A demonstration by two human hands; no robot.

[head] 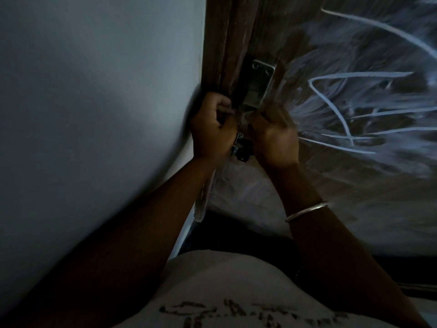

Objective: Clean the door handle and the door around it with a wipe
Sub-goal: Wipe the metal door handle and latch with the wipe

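Two bare hands are raised to the edge of a brown wooden door (272,24) in the single head view, which is dim and blurred. A metal lock plate (259,81) with visible screws sits on the door just above the hands; the handle itself cannot be made out clearly, and a small dark metal fitting (241,149) shows between the two wrists. Left hand (211,129): fingers curled closed at the door's edge, next to the pale wall (94,91); a strip of pale cloth, apparently the wipe (204,195), hangs down below this wrist, but whether the closed fingers clamp it cannot be told. Right hand (274,136): pressed close to the door just under the lock plate, fingers bent; what it holds, if anything, cannot be told. A thin metal bangle (307,210) circles the right forearm. White scribbled lines (343,114) cover the door face to the right. A light shirt (236,292) with dark lettering fills the bottom.
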